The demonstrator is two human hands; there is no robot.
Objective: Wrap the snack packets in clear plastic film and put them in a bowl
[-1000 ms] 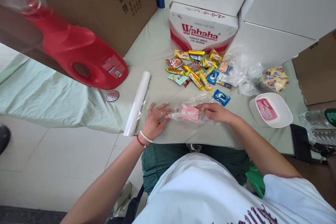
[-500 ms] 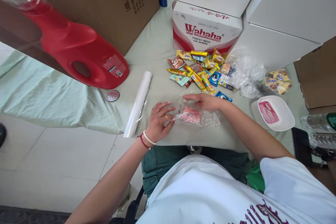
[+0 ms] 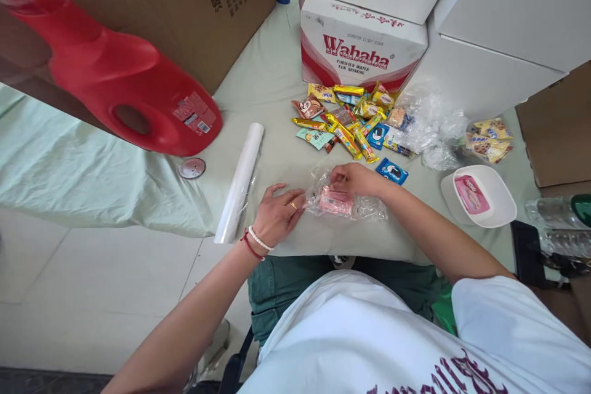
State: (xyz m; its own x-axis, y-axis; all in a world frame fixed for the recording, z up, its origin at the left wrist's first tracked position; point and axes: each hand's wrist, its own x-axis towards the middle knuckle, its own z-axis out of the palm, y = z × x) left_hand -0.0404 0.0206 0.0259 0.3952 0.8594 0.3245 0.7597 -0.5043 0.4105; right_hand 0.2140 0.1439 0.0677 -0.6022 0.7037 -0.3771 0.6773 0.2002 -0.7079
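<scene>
On the cloth in front of me lies a small pink packet (image 3: pixel 336 201), loosely wrapped in crinkled clear plastic film (image 3: pixel 369 208). My left hand (image 3: pixel 279 214) is at the film's left edge, with thumb and fingers closed on it. From above right, my right hand (image 3: pixel 355 180) reaches over the packet's top, its fingers curled and pinching the film. What lies under the right fingertips is partly hidden. To the left of my left hand is a white roll of plastic film (image 3: pixel 240 184). A blue snack packet (image 3: pixel 391 171) lies just beyond my right wrist.
Several wrapped snacks (image 3: pixel 348 126) are heaped before a Wahaba-style water carton (image 3: pixel 360 46). Crumpled clear plastic (image 3: pixel 434 123), yellow cookie packets (image 3: pixel 492 138) and a white tub (image 3: pixel 501 206) are at right. A large red jug (image 3: pixel 152 74) and a round lid (image 3: pixel 192 167) are at left.
My right fingers have curled in from a stretched position and moved down onto the film over the packet. My left fingers have drawn together at the film's left edge. The view has shifted slightly.
</scene>
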